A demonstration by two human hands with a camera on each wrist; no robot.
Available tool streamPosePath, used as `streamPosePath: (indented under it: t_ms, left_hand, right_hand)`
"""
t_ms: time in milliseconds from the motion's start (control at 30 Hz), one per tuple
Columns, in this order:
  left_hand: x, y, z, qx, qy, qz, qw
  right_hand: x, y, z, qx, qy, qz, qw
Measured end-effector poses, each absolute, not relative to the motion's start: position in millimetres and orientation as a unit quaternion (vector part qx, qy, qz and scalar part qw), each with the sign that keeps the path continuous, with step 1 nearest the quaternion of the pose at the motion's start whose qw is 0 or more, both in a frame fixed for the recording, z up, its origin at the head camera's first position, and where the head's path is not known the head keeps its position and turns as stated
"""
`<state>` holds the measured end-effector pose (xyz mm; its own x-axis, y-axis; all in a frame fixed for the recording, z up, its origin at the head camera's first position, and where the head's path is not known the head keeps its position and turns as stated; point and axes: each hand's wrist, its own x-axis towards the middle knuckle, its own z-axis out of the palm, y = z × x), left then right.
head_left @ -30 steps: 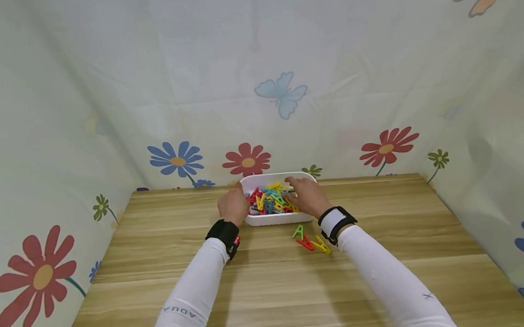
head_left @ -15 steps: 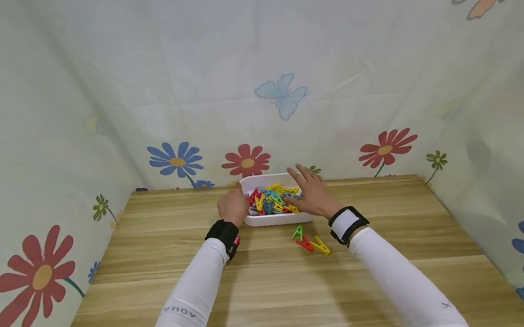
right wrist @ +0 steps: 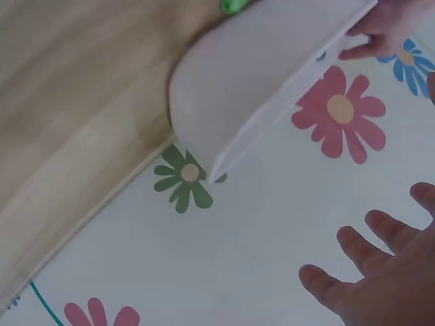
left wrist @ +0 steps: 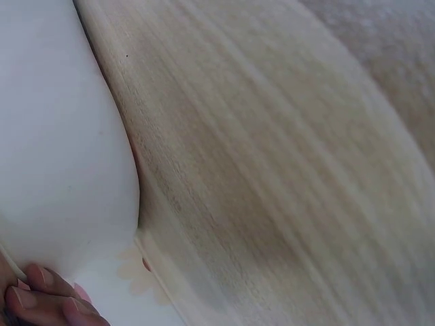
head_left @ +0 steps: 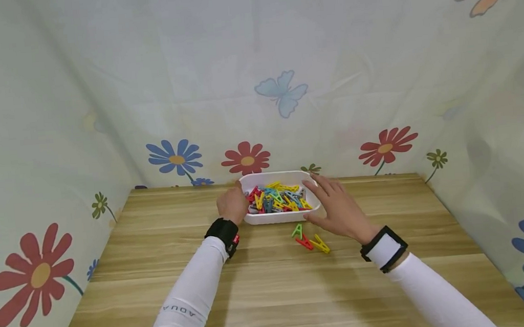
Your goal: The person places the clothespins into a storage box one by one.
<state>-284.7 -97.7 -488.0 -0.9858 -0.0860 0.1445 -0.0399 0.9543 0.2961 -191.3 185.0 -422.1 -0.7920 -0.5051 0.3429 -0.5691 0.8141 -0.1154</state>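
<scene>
A white plastic basket [head_left: 277, 217] holds a heap of red, yellow, green and blue-grey clothespins [head_left: 276, 198]. My left hand [head_left: 233, 204] grips its left end at the rim; the left wrist view shows curled fingers [left wrist: 47, 299] against the basket wall [left wrist: 61, 136]. Thumb and fingers spread, my right hand [head_left: 341, 211] is at the basket's right end with nothing in it. In the right wrist view that hand [right wrist: 391, 272] appears apart from the basket [right wrist: 231, 88]. In front of the basket lie a green clothespin [head_left: 298, 231], a red clothespin [head_left: 304, 242] and a yellow clothespin [head_left: 320, 244].
The wood-grain table [head_left: 272, 296] carries the basket near its back edge. Behind and at both sides hangs a pale curtain [head_left: 209, 85] printed with flowers and butterflies.
My right hand has drawn back to the right, from over the clothespins to the basket's right end, and its fingers have spread. The left hand has stayed on the basket.
</scene>
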Motion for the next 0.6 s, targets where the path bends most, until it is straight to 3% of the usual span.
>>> streamPosePath:
  t_ms: [267, 600]
  left_hand:
    - [-281, -98, -488, 0.019, -0.986, -0.134, 0.1]
    - [-280, -98, -487, 0.013, -0.984, -0.137, 0.111]
  right_hand:
    - [-159, 198, -451, 0.29, -0.949, 0.081, 0.092]
    - [-150, 206, -492, 0.292, -0.954, 0.072, 0.007]
